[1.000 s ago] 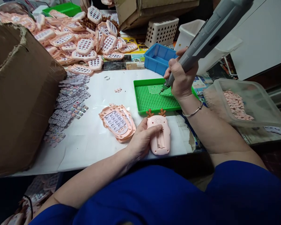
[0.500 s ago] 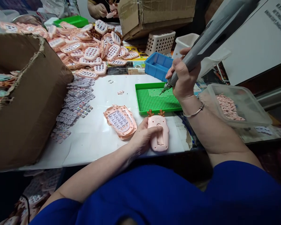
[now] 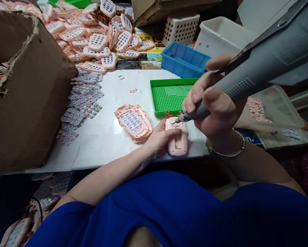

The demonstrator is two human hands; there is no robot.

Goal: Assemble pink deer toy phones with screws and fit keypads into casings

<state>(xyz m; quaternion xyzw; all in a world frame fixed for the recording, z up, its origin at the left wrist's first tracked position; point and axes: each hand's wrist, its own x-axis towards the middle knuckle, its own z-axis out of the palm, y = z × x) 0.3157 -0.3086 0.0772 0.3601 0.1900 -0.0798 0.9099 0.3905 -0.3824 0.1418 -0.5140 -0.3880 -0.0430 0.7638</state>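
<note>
My left hand grips a pink toy phone with brown antlers, lying back-up at the near edge of the white table. My right hand is wrapped round a grey electric screwdriver; its tip rests at the phone's upper left part. A stack of pink phone fronts lies just left of my left hand. Behind the phone sits a green pegged tray.
A big cardboard box stands at the left. Sheets of keypad stickers lie beside it. A heap of pink shells fills the back. A blue bin, white baskets and a clear tub of pink parts stand at the right.
My right hand brought the screwdriver from the green tray down and towards me, onto the phone. My left hand kept holding the phone. The view tilted lower.
</note>
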